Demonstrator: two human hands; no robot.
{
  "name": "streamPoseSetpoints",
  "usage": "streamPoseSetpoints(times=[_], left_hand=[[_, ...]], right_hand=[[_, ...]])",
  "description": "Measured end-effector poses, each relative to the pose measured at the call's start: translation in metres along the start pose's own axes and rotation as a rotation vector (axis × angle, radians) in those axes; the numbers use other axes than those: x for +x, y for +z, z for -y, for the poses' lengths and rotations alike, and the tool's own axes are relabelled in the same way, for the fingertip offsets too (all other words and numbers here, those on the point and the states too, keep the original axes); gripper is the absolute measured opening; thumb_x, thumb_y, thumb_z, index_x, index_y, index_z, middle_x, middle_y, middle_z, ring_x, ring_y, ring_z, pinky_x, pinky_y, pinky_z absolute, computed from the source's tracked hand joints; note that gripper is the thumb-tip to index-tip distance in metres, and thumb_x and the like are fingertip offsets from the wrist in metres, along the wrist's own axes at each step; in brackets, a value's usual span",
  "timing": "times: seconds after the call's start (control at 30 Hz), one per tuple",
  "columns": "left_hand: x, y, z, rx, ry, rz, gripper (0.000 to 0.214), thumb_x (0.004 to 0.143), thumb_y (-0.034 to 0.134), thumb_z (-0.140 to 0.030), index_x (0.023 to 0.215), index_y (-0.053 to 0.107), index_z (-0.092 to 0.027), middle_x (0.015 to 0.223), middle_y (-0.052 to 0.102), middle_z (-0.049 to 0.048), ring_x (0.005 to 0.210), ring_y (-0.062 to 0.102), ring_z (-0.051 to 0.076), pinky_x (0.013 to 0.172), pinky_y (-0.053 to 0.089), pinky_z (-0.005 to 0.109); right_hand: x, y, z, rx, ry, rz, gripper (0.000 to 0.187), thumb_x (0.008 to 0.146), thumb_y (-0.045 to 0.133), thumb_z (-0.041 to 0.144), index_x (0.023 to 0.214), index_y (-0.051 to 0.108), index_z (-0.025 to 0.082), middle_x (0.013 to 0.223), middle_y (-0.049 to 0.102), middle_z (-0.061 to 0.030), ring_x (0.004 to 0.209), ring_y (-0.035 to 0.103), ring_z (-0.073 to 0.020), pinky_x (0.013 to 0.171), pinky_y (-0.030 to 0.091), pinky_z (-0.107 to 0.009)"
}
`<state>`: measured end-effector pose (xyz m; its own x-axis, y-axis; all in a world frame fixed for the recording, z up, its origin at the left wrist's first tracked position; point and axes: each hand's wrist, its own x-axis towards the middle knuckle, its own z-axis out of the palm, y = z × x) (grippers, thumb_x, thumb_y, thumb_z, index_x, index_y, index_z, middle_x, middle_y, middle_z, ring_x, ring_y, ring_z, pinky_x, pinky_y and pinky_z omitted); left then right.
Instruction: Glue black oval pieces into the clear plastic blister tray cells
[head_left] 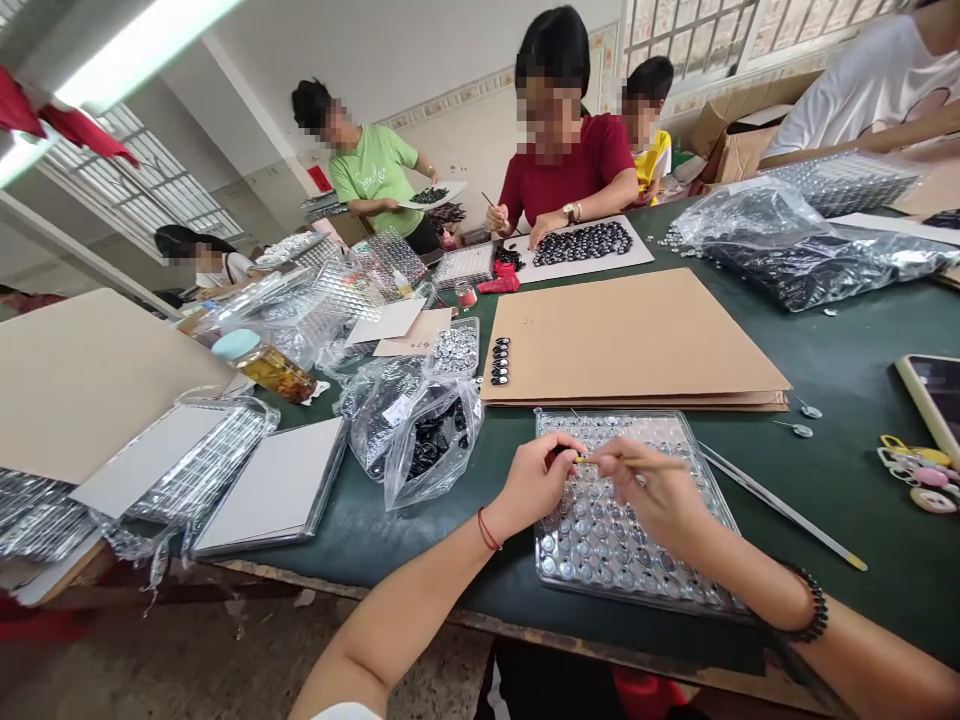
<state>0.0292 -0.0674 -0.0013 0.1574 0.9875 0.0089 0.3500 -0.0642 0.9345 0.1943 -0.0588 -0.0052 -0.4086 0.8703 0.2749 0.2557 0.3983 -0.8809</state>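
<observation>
My left hand (538,478) is closed in a pinch over a clear tray (546,575), on a small black piece (559,450) mostly hidden by the fingers. My right hand (660,500) grips a thin wooden stick (660,464) like a fine brush, its yellowish end meeting my left fingertips. Rows of round, shiny silvery pieces (600,555) fill the tray under both hands. Just beyond it lies a brown cardboard sheet (615,335), with a short column of black oval pieces (500,362) at its left edge.
A plastic bag of black pieces (435,440) and a box of small silvery parts (456,347) stand left of the cardboard. Long tweezers (787,510) lie to the right, near a phone (934,400). Across the table, a person in red (574,170) works over a board of black pieces (585,243).
</observation>
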Motion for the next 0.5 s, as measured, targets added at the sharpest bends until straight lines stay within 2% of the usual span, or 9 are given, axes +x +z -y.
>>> streamPoseSetpoints(times=[0.07,0.13,0.23,0.3,0.4,0.5], left_hand=[[-0.0001,-0.0013,0.0009,0.013,0.005,-0.032,0.022,0.082,0.044,-0.032,0.088,0.058,-0.016,0.066,0.057,0.0016,0.063,0.055,0.013,0.059,0.043,0.023],[0.0004,-0.0032,0.0005,0.002,0.000,-0.043,0.024,0.082,0.044,-0.035,0.089,0.058,-0.016,0.065,0.057,0.0016,0.062,0.054,0.013,0.058,0.042,0.023],[0.0001,-0.0043,-0.0020,-0.085,-0.008,0.020,0.028,0.081,0.046,-0.038,0.093,0.058,-0.016,0.068,0.058,0.0025,0.061,0.054,0.013,0.058,0.044,0.024],[-0.0015,-0.0033,-0.0039,-0.171,-0.005,0.080,0.032,0.080,0.048,-0.039,0.101,0.055,-0.017,0.068,0.057,0.0022,0.061,0.054,0.013,0.059,0.045,0.025],[-0.0045,-0.0012,-0.0053,-0.248,0.003,0.129,0.038,0.080,0.049,-0.040,0.112,0.048,-0.018,0.069,0.056,0.0014,0.057,0.053,0.012,0.058,0.045,0.025],[-0.0072,-0.0001,-0.0052,-0.264,0.009,0.128,0.037,0.082,0.045,-0.041,0.111,0.048,-0.019,0.075,0.057,0.0030,0.059,0.053,0.012,0.061,0.046,0.026]], right_hand=[[0.0037,-0.0026,-0.0020,0.295,0.199,-0.035,0.034,0.089,0.033,0.041,0.070,0.047,0.018,0.057,0.050,-0.0012,0.045,0.047,-0.0116,0.043,0.037,-0.024],[0.0064,-0.0042,-0.0034,0.444,0.280,-0.064,0.040,0.088,0.031,0.045,0.061,0.042,0.018,0.053,0.044,0.0005,0.043,0.044,-0.0106,0.041,0.036,-0.024],[0.0065,-0.0027,-0.0024,0.275,0.262,-0.073,0.037,0.085,0.039,0.045,0.061,0.042,0.018,0.052,0.039,0.0025,0.042,0.037,-0.0090,0.039,0.030,-0.022],[0.0052,0.0005,-0.0009,0.103,0.202,-0.043,0.027,0.083,0.045,0.042,0.073,0.050,0.018,0.058,0.046,0.0014,0.044,0.037,-0.0092,0.040,0.030,-0.022],[0.0045,0.0047,-0.0021,-0.024,0.130,0.025,0.023,0.082,0.048,0.039,0.092,0.054,0.019,0.072,0.057,-0.0020,0.048,0.042,-0.0112,0.046,0.036,-0.024],[0.0056,0.0051,-0.0076,-0.046,0.107,0.062,0.023,0.083,0.046,0.037,0.094,0.057,0.020,0.077,0.060,-0.0031,0.058,0.050,-0.0147,0.053,0.041,-0.027]])
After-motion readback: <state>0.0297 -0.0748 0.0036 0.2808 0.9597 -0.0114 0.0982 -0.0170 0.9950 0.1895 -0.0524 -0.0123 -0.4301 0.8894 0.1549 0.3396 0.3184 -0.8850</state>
